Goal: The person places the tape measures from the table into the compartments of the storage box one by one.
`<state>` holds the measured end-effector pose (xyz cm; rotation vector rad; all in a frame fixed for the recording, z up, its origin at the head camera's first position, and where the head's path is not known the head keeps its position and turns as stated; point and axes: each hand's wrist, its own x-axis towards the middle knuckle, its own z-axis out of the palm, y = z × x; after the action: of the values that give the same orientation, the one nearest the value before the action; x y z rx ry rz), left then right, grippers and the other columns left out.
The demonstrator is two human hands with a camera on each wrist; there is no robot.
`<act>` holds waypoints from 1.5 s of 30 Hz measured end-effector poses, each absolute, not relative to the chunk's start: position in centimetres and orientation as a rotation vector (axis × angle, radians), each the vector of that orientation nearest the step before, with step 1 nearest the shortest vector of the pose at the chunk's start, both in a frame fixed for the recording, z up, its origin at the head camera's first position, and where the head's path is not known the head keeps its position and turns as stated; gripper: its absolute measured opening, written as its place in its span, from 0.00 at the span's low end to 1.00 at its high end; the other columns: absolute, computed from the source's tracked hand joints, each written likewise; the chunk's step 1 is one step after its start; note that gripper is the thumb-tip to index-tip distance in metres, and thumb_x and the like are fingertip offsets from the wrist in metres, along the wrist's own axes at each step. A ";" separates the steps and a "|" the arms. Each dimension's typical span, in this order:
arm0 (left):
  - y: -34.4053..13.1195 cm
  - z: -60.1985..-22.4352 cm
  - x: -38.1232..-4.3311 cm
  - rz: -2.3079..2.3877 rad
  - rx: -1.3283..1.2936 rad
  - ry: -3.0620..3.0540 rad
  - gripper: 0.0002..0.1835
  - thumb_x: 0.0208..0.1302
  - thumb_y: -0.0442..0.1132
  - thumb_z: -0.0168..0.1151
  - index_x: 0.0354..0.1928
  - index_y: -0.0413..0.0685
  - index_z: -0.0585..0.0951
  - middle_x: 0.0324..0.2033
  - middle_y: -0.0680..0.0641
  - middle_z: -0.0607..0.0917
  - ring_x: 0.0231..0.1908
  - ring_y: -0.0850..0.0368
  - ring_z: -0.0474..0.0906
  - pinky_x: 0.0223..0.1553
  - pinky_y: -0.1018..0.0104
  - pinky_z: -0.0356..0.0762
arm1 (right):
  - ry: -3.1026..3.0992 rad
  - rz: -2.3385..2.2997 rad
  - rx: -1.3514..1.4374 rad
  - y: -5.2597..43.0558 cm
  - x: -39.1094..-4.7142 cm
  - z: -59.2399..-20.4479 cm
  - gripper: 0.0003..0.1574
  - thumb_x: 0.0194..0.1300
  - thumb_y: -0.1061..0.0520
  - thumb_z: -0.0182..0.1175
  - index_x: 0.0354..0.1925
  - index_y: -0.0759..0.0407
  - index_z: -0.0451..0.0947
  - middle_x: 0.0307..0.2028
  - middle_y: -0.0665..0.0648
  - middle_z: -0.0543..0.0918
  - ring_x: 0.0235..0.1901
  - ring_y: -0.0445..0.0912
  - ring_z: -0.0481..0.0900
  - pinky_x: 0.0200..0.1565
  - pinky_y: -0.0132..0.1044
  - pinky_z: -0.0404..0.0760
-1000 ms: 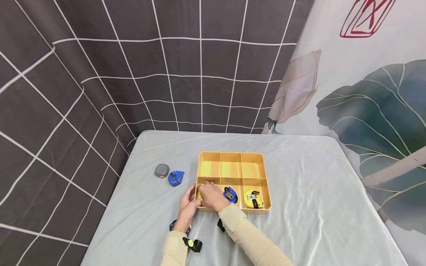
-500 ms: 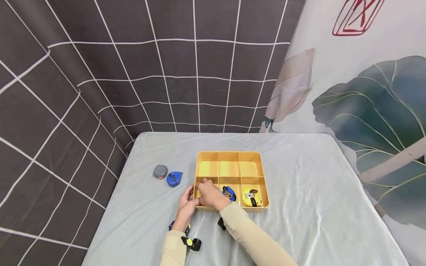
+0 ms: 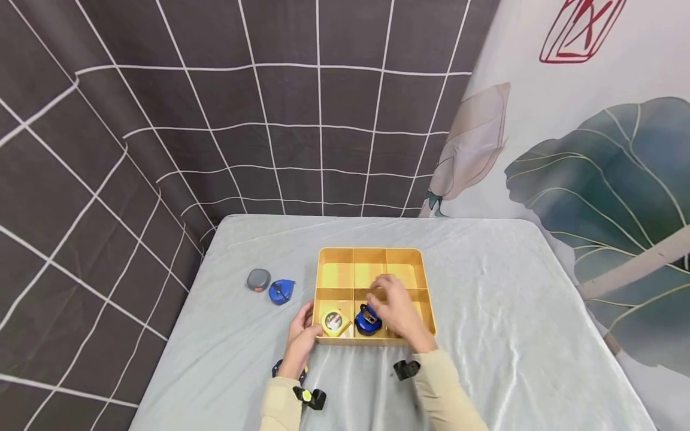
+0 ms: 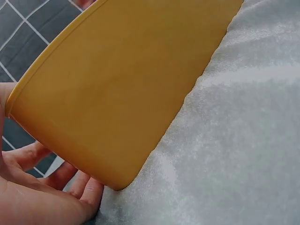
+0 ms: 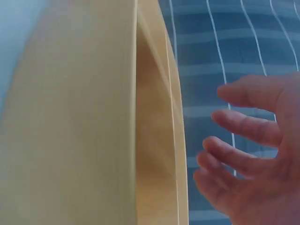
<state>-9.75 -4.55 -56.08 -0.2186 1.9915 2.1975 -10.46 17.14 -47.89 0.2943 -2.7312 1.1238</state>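
Note:
A yellow divided box (image 3: 372,342) stands on the cloth-covered table. My left hand (image 3: 302,335) grips its front left corner, thumb at the rim and fingers along the outer side, also seen in the left wrist view. A yellow tape measure (image 3: 334,322) lies in the front left compartment, and a blue tape measure (image 3: 368,321) in the front middle one. Over the front right part of the box hovers my right hand (image 3: 400,311), fingers spread and holding nothing. It covers much of the front right compartment. In the right wrist view that hand is above the rim.
Left of the box, a grey tape measure (image 3: 259,279) and another blue tape measure (image 3: 281,291) lie side by side on the pale cloth (image 3: 485,287). A dark checked curtain (image 3: 291,96) hangs behind and to the left.
My right hand has lifted out of the front left compartment and moved right, uncovering the yellow tape measure there. The one in the front right compartment is now hidden. My left hand stays put.

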 end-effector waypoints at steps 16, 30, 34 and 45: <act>-4.6 -55.5 -9.8 2.156 -0.174 2.000 0.43 0.36 0.21 0.50 0.65 0.35 0.60 0.59 0.35 0.67 0.58 0.43 0.65 0.60 0.53 0.61 | -2.825 1.393 -0.468 25.0 -8.4 -52.3 0.35 0.67 0.57 0.47 0.66 0.68 0.50 0.57 0.75 0.66 0.55 0.65 0.67 0.55 0.57 0.66; -5.3 -55.7 -10.0 2.021 -0.019 2.167 0.34 0.50 0.26 0.54 0.64 0.34 0.62 0.57 0.34 0.70 0.57 0.41 0.68 0.58 0.51 0.64 | -2.577 1.441 -0.576 24.3 -7.9 -54.0 0.27 0.65 0.63 0.45 0.63 0.61 0.63 0.45 0.68 0.77 0.42 0.56 0.76 0.45 0.48 0.72; -6.3 -54.7 -9.4 1.867 0.054 2.333 0.29 0.59 0.37 0.60 0.62 0.37 0.66 0.54 0.37 0.75 0.53 0.44 0.73 0.52 0.53 0.71 | -2.485 1.437 -0.582 24.0 -8.0 -54.4 0.28 0.61 0.65 0.47 0.61 0.60 0.66 0.42 0.67 0.80 0.37 0.53 0.77 0.40 0.43 0.74; -10.4 -51.4 -5.4 0.987 0.267 2.677 0.35 0.46 0.51 0.70 0.58 0.50 0.73 0.51 0.46 0.71 0.51 0.47 0.67 0.50 0.49 0.68 | -2.312 1.393 -0.589 23.6 -7.8 -54.7 0.26 0.52 0.69 0.51 0.51 0.60 0.74 0.40 0.62 0.82 0.36 0.48 0.78 0.35 0.30 0.74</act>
<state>-5.43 -10.41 -51.44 0.2666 2.6769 0.9869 -7.82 23.58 -54.69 -0.5894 -2.3120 1.3926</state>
